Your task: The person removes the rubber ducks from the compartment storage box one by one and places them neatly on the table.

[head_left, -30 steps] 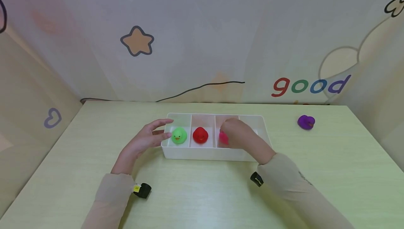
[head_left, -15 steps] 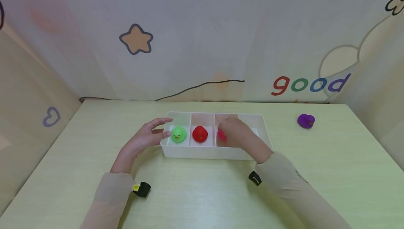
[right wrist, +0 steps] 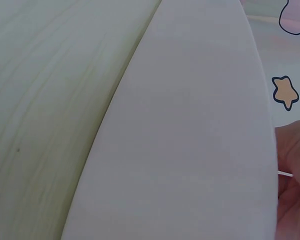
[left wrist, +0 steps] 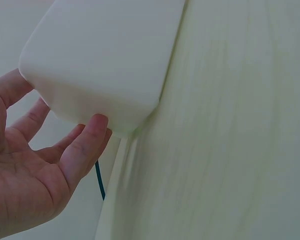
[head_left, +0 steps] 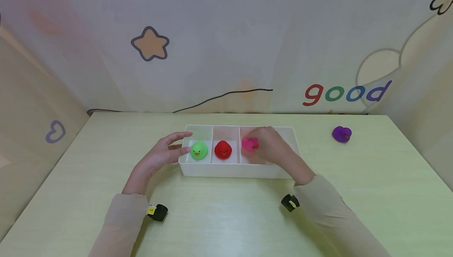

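Note:
A white tray (head_left: 233, 170) with divided compartments stands on the table. My left hand (head_left: 166, 150) rests its spread fingers and thumb against the tray's left end; in the left wrist view the fingertips (left wrist: 96, 122) touch that end wall. A green rubber duck (head_left: 199, 150) sits in the leftmost compartment and a red rubber duck (head_left: 223, 150) in the one beside it. My right hand (head_left: 272, 146) reaches over the third compartment and pinches a pink rubber duck (head_left: 249, 144); its fingertips are partly hidden. In the right wrist view the tray wall hides most of the right hand (right wrist: 294, 165).
A purple rubber duck (head_left: 341, 134) lies on the table (head_left: 219, 217) at the back right, apart from the tray. Behind the table hangs a printed backdrop (head_left: 219, 44). The rightmost compartment is largely covered by the right hand.
The pink duck has shifted toward the back of its compartment and more of it shows. My right hand has moved slightly right and back. The left hand stays at the tray's end.

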### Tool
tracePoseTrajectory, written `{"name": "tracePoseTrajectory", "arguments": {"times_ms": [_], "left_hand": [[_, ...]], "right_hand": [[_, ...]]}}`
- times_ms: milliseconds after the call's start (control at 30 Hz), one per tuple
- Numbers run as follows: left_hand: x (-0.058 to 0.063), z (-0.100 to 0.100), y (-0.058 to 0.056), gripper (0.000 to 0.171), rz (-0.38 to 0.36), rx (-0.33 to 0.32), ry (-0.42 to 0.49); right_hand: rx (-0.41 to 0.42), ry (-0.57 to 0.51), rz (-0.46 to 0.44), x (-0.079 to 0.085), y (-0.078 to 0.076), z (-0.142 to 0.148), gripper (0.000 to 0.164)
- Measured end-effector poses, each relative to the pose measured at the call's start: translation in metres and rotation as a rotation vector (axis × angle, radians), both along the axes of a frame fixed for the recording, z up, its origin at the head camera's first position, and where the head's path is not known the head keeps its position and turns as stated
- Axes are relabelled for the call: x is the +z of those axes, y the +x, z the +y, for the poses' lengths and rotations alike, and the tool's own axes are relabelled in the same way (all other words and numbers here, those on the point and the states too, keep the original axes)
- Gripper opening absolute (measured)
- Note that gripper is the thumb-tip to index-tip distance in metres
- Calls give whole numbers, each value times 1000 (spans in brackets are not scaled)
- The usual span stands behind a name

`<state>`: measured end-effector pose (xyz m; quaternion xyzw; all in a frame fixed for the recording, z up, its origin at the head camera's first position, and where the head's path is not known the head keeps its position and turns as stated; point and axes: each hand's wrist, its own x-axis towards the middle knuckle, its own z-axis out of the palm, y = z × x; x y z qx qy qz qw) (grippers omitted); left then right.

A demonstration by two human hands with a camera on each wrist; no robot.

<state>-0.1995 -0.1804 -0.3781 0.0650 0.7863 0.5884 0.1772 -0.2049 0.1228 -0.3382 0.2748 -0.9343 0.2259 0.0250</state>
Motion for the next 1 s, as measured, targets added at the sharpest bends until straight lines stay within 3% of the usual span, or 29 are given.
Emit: {"name": "tracePoseTrajectory", "arguments": {"times_ms": [567,1000], "left_hand": [[1,1,0,56,-4,1,7],[2,0,1,57,2,3,3]], "right_hand": [[-63,-226,7,5,11,16,35],[-157,-287,-6,13,16,33,39]]}}
